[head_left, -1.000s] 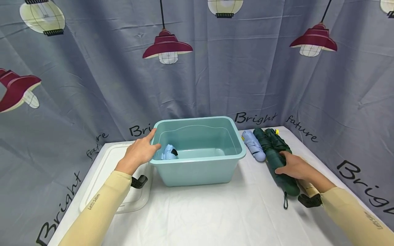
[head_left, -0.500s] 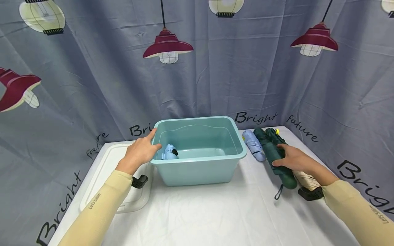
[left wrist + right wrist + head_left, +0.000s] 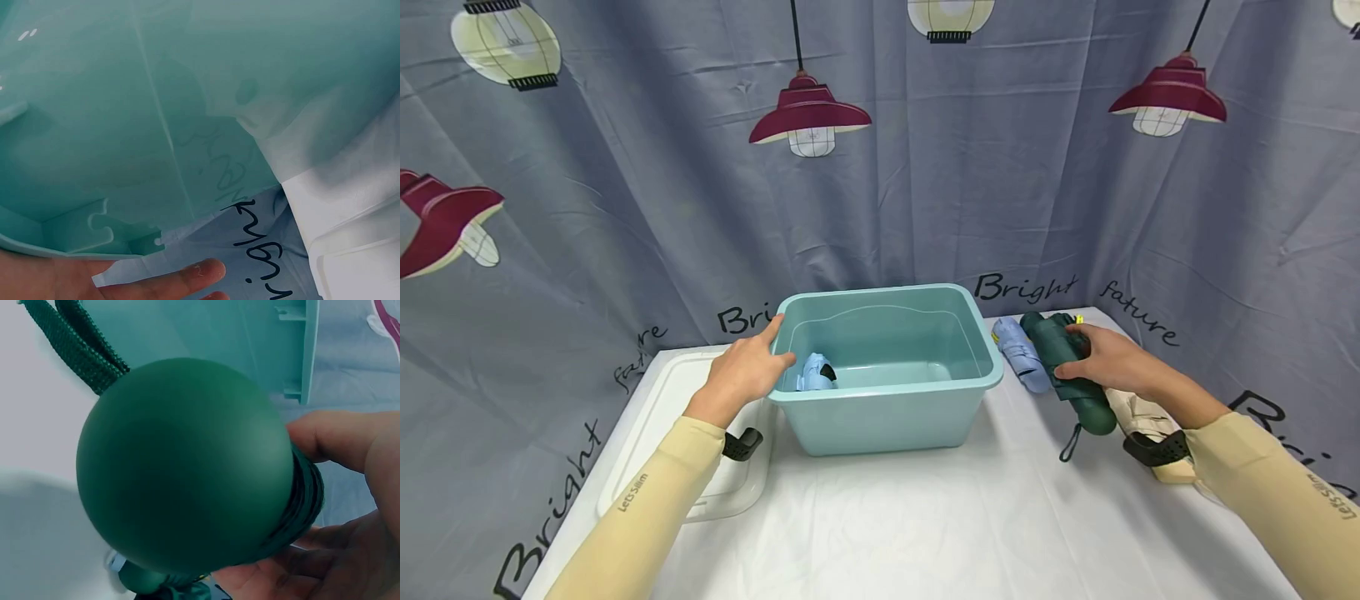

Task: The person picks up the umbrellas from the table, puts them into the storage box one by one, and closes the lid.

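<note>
My left hand [image 3: 741, 373] holds the left rim of a teal plastic storage bin [image 3: 880, 423], thumb over the inside and fingers along the outer wall. A small light blue folded umbrella [image 3: 815, 372] with a black part lies in the bin's left end. At the right, my right hand [image 3: 1108, 362] grips a dark green folded umbrella [image 3: 1093, 410] around its middle. Its rounded handle end [image 3: 181, 462] and wrist strap fill the right wrist view. A second green umbrella [image 3: 1064, 318] lies behind it, mostly hidden by the held one and the hand.
Left of the held umbrella lies a light blue folded umbrella [image 3: 1024, 358]. A beige umbrella [image 3: 1146, 414] rests partly under my right wrist. A whitish lid [image 3: 651, 437] lies flat left of the bin. Grey printed curtains [image 3: 880, 200] stand behind the white table [image 3: 925, 533].
My right hand has lifted the green umbrella a little, moving it back and to the left, and more of the beige umbrella shows. The left hand stays at the bin's rim.
</note>
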The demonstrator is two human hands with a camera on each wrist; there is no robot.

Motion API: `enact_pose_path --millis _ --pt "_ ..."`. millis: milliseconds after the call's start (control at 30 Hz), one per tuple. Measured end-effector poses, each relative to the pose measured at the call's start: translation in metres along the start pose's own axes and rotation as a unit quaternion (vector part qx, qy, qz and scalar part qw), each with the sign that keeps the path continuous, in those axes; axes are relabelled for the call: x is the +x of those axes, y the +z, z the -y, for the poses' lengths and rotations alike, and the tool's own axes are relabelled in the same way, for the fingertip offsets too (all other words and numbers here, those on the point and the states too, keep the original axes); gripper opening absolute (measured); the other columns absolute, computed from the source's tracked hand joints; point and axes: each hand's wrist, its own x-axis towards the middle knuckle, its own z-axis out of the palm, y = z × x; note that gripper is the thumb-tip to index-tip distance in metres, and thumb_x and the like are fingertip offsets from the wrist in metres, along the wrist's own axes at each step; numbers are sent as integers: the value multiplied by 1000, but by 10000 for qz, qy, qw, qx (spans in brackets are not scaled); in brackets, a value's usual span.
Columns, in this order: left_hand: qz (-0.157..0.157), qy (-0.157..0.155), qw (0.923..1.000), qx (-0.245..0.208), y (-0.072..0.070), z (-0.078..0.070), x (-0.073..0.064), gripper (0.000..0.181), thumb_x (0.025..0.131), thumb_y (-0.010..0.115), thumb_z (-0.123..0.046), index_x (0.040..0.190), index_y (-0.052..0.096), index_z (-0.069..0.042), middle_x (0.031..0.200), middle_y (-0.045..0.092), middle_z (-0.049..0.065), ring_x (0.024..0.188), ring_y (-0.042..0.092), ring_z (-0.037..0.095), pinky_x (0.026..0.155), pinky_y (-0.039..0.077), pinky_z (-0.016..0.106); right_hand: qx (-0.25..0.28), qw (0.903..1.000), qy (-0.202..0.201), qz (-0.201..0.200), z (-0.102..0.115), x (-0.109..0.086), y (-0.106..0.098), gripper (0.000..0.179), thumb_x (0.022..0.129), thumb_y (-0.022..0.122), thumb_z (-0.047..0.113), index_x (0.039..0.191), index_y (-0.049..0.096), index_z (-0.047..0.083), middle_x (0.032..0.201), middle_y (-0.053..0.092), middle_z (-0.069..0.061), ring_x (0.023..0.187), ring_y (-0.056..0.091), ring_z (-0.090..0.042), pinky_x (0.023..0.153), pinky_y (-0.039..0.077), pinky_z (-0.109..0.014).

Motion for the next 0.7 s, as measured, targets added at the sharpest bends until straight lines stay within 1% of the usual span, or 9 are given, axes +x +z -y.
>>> enact_pose_path --millis 100,167,233,333,433,500,567,700 --pt "-16 25 10000 2 -1 -1 1 79 96 47 -47 164 12 -25 147 51 25 116 60 38 71 47 45 83 10000 14 45 7 0 -5 96 88 74 35 153 22 -12 127 52 -35 103 61 -37 74 56 -41" --pt "-32 41 10000 -16 -2 -2 1 79 96 47 -46 164 12 -25 146 51 26 114 61 37 71 47 45 120 9999 1 19 12 0 -8 95 89 74 35 154 21 -11 126 52 -34 102 62 -37 72 56 -40" --pt "-69 49 10000 -52 -2 -3 1 79 97 48 -46 164 13 -25 147 50 26 115 61 38 72 47 46 150 9999 -46 -60 17 1 -11 93 89 74 34 154 23 -10 125 53 -33 100 62 -36 71 56 -40" --pt "-32 24 9999 -113 -1 -2 0 79 97 48 -46 164 11 -26 149 48 25 121 58 41 77 48 50 6 9998 -74 -207 22 1 -13 91 88 74 35 153 27 -8 125 53 -32 100 61 -36 69 55 -39" --pt "91 -10 9999 -135 1 -1 -2 80 97 49 -46 164 10 -26 151 47 24 126 55 43 81 48 53 -78 9998 -57 -201 26 1 -11 91 87 74 37 153 29 -9 125 54 -32 100 61 -35 69 54 -38" --pt "142 -14 9998 -146 3 0 -3 81 97 50 -46 164 10 -26 151 47 25 126 55 43 82 48 53 -115 9998 -38 -187 30 0 -10 92 87 73 38 152 29 -9 123 56 -32 98 62 -35 68 53 -38" --pt "119 -2 9998 -160 3 0 -4 80 97 50 -46 164 11 -25 150 47 25 126 56 43 83 48 54 -167 9996 -65 -222 34 1 -10 92 88 73 38 152 29 -10 121 58 -33 96 63 -34 67 53 -38" --pt "61 15 9998 -192 1 -1 -3 80 97 50 -45 164 11 -25 151 46 25 126 56 42 83 48 54 -282 9988 -166 -365 45 4 -14 90 88 72 38 151 31 -10 124 59 -34 94 65 -33 67 53 -38"
